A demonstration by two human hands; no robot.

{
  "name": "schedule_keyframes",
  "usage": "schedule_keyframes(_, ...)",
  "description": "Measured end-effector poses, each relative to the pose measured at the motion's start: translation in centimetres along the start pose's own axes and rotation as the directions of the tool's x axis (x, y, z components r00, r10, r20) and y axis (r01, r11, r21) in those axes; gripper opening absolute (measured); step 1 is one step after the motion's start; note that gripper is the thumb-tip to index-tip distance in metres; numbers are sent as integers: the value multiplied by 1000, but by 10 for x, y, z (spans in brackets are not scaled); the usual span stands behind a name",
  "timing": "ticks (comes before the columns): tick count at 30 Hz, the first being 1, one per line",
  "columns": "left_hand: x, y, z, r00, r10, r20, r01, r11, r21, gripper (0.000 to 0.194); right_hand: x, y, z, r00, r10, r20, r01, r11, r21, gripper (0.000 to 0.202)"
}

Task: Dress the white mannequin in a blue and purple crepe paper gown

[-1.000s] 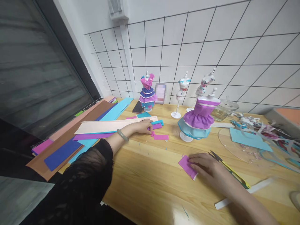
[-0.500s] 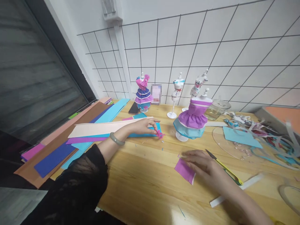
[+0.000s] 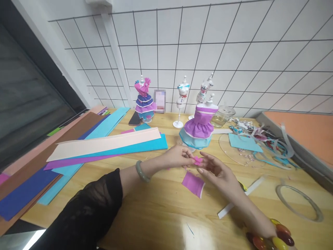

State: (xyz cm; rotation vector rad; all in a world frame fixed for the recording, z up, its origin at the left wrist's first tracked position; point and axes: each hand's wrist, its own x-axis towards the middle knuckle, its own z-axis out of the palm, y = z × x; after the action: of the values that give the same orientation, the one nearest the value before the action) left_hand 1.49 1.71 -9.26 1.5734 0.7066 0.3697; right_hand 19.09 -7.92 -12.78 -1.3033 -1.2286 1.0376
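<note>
Between the thumb and fingers of my left hand (image 3: pixel 179 157) is a small crumpled pink scrap (image 3: pixel 198 160), perhaps crepe paper. My right hand (image 3: pixel 217 173) is just to its right, with thumb and forefinger apart around the scrap's right side; whether they touch it I cannot tell. Below both hands lies a purple square (image 3: pixel 192 184) with a white strip along its right edge. Behind them stands a small dress form (image 3: pixel 199 123) in a purple and light-blue dress. My right forearm covers most of the yellow cutter (image 3: pixel 242 186) and part of a white strip (image 3: pixel 226 210).
Long coloured paper strips (image 3: pixel 109 142) lie at the left. Farther back are a dressed form (image 3: pixel 144 99), a phone (image 3: pixel 135 118), bare mannequins (image 3: pixel 183 95) and a glass jar (image 3: pixel 222 116). Ribbons and trims (image 3: pixel 275 142), a tape roll (image 3: pixel 299 201) and an orange-topped box (image 3: pixel 296 133) occupy the right.
My left hand has brought the pink scrap from the paper strips over to the right hand. My right hand has left the purple square and risen beside the scrap. The view has shifted right.
</note>
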Motion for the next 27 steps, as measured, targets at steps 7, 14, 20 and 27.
schedule_keyframes(7, 7, -15, 13, 1000, -12, 28, 17, 987, -158, 25, 7, 7, -6, 998, 42, 52, -40, 999, -29, 58)
schedule_keyframes(14, 6, -19, 15, 1000, -18, 16, 22, 953, -302, 39, 4, 3, -3, 996, 55, 69, -55, 998, 6, 55)
schedule_keyframes(20, 8, -24, 13, 1000, -15, 22, 21, 949, -314, 35, 4, 3, -3, 989, 94, 119, -88, 995, -54, 57)
schedule_keyframes(27, 9, -27, 11, 1000, -4, -7, 2, 942, -337, 39, 4, 4, -5, 992, 80, 100, -71, 993, -95, 52)
